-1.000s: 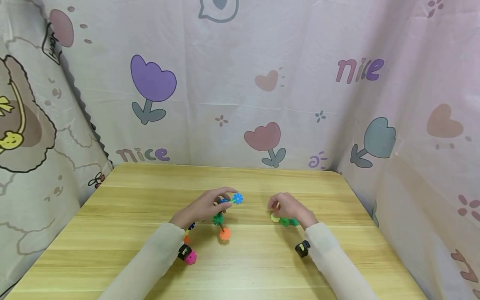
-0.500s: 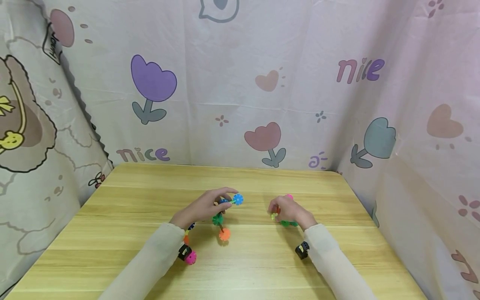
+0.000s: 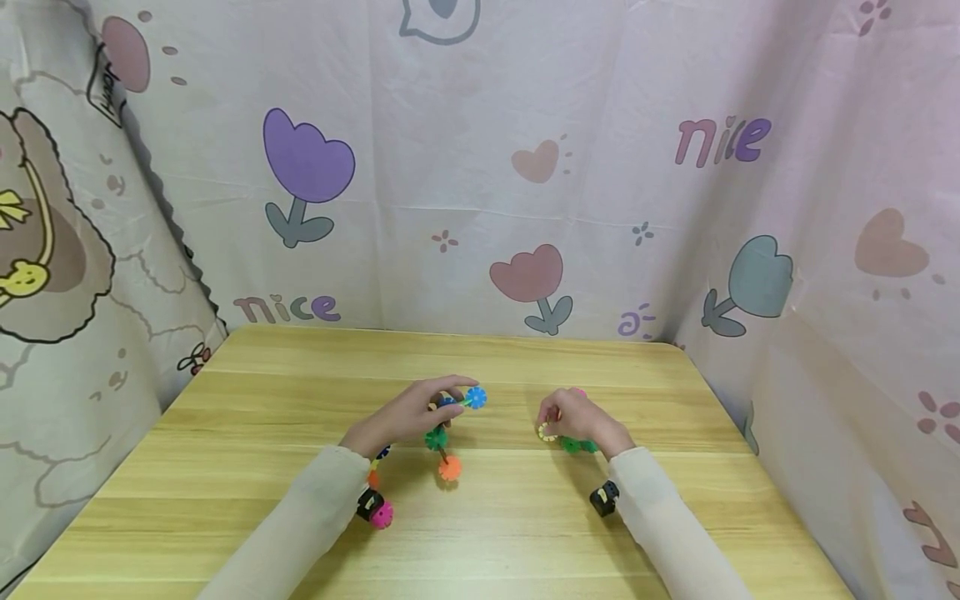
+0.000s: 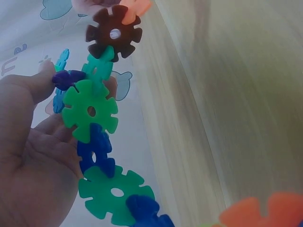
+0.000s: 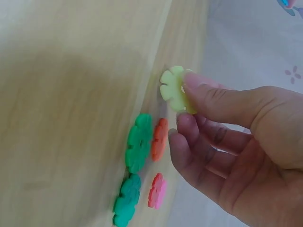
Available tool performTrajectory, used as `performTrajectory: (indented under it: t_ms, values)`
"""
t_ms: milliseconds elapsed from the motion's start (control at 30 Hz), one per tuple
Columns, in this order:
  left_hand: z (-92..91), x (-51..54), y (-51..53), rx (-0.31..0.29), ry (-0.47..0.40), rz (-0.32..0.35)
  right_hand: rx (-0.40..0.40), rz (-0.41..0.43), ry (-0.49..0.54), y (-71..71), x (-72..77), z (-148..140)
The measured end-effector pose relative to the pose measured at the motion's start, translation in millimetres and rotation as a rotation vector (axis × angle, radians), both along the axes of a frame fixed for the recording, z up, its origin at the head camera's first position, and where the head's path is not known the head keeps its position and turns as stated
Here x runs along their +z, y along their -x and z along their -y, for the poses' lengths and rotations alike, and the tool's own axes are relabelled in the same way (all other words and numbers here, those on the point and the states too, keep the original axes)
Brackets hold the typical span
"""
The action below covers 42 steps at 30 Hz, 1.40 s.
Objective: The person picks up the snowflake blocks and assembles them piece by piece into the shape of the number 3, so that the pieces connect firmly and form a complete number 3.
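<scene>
My left hand (image 3: 412, 408) grips a chain of interlocking snowflake discs above the table. In the left wrist view the chain runs through a brown disc (image 4: 102, 35), a light green disc (image 4: 75, 111) and a darker green disc (image 4: 102, 194), with blue pieces slotted between. A blue disc (image 3: 476, 397) sticks out past the fingertips, and an orange disc (image 3: 450, 468) hangs at a lower end. Between thumb and fingers, my right hand (image 3: 573, 414) pinches a pale yellow disc (image 5: 174, 90), just above the table. The palm hides part of the chain.
Near the right hand lie two green discs (image 5: 137, 142), an orange disc (image 5: 160, 139) and a red disc (image 5: 154, 190) with a pink one against it. More of the linked discs, ending in a pink disc (image 3: 382, 515), show beside the left wrist. A patterned curtain (image 3: 450, 167) borders the wooden table (image 3: 510, 533).
The pale yellow disc under my right hand has tilted and shifted slightly left with the fingers. A pink disc has come into view behind that hand. My left hand stays almost still.
</scene>
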<state>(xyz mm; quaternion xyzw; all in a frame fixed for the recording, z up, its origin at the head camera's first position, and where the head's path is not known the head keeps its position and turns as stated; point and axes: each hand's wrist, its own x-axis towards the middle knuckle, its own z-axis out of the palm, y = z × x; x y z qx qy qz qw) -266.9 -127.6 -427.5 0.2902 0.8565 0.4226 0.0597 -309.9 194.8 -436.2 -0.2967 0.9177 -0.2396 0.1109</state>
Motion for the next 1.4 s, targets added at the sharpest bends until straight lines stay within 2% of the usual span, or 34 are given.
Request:
performTrajectory:
  t_ms: [267, 667, 1067, 1400]
  values:
    - [-0.2, 0.3, -0.2, 0.006, 0.018, -0.010, 0.020, -0.076, 0.018, 0.3, 5.4, 7]
    - [-2.0, 2.0, -1.2, 0.005, 0.001, 0.014, -0.004, -0.072, 0.097, -4.5, 18.3, 23]
    - [-2.3, 2.7, -1.9, 0.000, -0.006, 0.017, -0.006, -0.104, 0.177, -9.3, 26.8, 35]
    - [-2.1, 2.4, -1.2, 0.001, -0.009, 0.020, -0.061, -0.133, 0.234, -15.3, 29.9, 47]
